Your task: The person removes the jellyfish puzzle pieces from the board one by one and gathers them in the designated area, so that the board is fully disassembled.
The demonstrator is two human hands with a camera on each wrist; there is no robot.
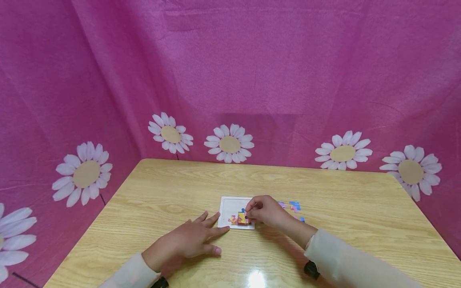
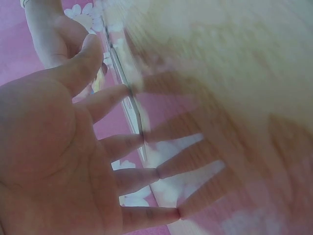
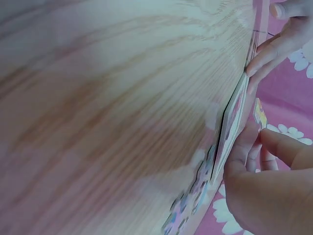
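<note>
A white puzzle tray (image 1: 232,203) lies on the table, with a yellow-and-pink jigsaw piece (image 1: 233,220) in its lower part. My right hand (image 1: 268,212) pinches another yellow jigsaw piece (image 3: 260,113) between thumb and fingers, held up over the tray's lower right. In the head view its blue knob shows by the fingertips. My left hand (image 1: 194,239) is spread, palm down, at the tray's left side. Its fingertips touch the tray's edge and the tabletop, as the left wrist view also shows.
Several loose blue-and-pink jigsaw pieces (image 1: 295,205) lie right of the tray, partly behind my right hand and forearm. The wooden table (image 1: 173,188) ends at a pink curtain (image 1: 273,80) with white daisies, at the back and left.
</note>
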